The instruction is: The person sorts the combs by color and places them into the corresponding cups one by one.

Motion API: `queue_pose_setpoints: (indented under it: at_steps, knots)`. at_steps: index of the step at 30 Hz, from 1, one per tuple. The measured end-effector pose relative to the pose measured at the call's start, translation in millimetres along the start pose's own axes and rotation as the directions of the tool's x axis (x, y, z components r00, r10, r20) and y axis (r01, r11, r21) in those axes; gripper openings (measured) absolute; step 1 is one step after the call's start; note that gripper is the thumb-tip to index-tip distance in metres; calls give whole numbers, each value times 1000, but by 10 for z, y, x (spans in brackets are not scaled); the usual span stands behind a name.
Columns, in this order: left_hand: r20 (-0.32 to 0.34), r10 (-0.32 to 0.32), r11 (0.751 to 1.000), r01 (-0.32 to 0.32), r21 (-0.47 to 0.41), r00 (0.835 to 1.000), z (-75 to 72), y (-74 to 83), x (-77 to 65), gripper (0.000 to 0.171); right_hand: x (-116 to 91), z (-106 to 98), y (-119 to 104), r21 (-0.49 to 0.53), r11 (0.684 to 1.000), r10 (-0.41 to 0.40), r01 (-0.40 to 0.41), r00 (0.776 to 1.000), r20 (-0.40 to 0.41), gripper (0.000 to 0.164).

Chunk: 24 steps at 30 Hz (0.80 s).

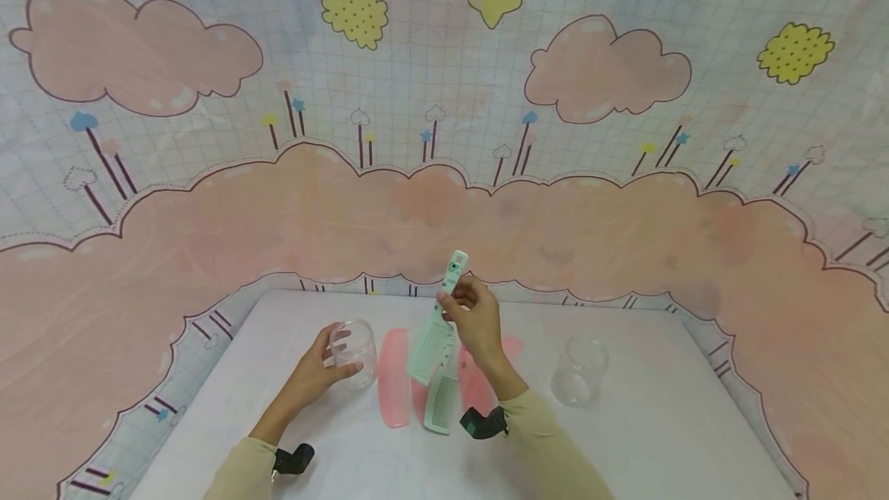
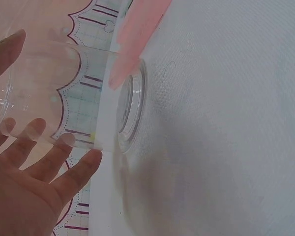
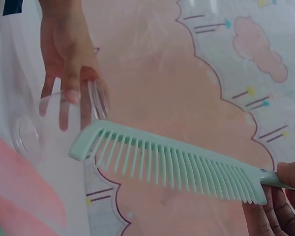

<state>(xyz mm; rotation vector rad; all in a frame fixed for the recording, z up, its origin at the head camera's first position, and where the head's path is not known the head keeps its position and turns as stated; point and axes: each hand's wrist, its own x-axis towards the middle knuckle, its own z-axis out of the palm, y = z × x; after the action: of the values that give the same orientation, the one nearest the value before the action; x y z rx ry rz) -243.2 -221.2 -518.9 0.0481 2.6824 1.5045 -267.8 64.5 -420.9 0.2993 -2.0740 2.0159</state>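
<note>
My left hand (image 1: 314, 373) holds a clear cup (image 1: 354, 353) around its side, thumb on one side and fingers on the other. In the left wrist view the cup's thick base (image 2: 133, 105) is right at the white tabletop. My right hand (image 1: 481, 324) pinches a mint green comb (image 3: 187, 151) by its handle. The comb is raised and tilted, its toothed end pointing down toward the cup. Below it lies a second green comb (image 1: 441, 405). Pink combs lie beside it, one on the left (image 1: 393, 384) and another partly hidden behind my right wrist (image 1: 512, 388).
Another clear cup (image 1: 579, 373) stands on the right side of the white table (image 1: 660, 423). A cloth printed with clouds and stars (image 1: 417, 230) hangs behind the table and around its sides.
</note>
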Motion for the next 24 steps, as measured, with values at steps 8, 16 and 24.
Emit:
queue_pose_setpoints:
  at_steps: [8,16,24]
  knots:
    - [-5,8,1000,-8,-7,1000,5,4,2,92,-89,193,-228,26,999,-36,36,999,3,26]
    - [-3,-7,1000,7,-21,1000,9,-2,3,90,-97,366,-342,76,996,-43,44,999,-17,24]
    - [1,-12,1000,12,-24,1000,6,8,4,90,-47,540,-380,112,992,-48,52,998,-40,24]
